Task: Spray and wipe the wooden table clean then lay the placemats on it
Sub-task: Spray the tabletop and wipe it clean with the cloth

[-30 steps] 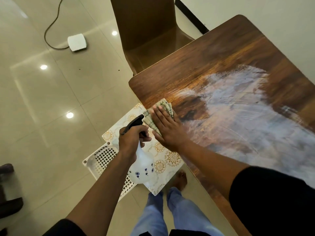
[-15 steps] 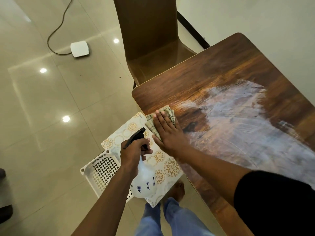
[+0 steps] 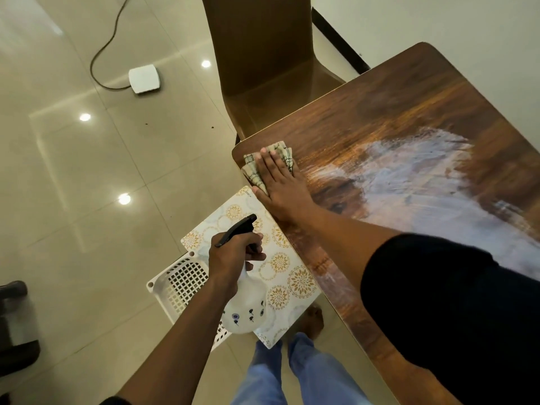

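The wooden table (image 3: 380, 118) fills the right side, with a wide wet, whitish smear across its middle. My right hand (image 3: 282, 188) lies flat on a checked cloth (image 3: 257, 168), pressing it onto the table's near left corner. My left hand (image 3: 233, 258) grips a white spray bottle (image 3: 247, 308) with a black trigger head, held off the table's left edge. Below the bottle, patterned placemats (image 3: 280, 264) with gold rosettes lie on a white plastic basket (image 3: 181, 282) standing on the floor.
A brown wooden chair (image 3: 263, 54) is tucked against the table's far left edge. A white box with a cable (image 3: 144, 79) lies on the tiled floor. My feet and jeans (image 3: 292, 372) are by the table's near edge. Dark objects (image 3: 14, 323) sit at the left border.
My right hand has slid the cloth away from me along the table's left edge to the corner. The left hand keeps the bottle in about the same place.
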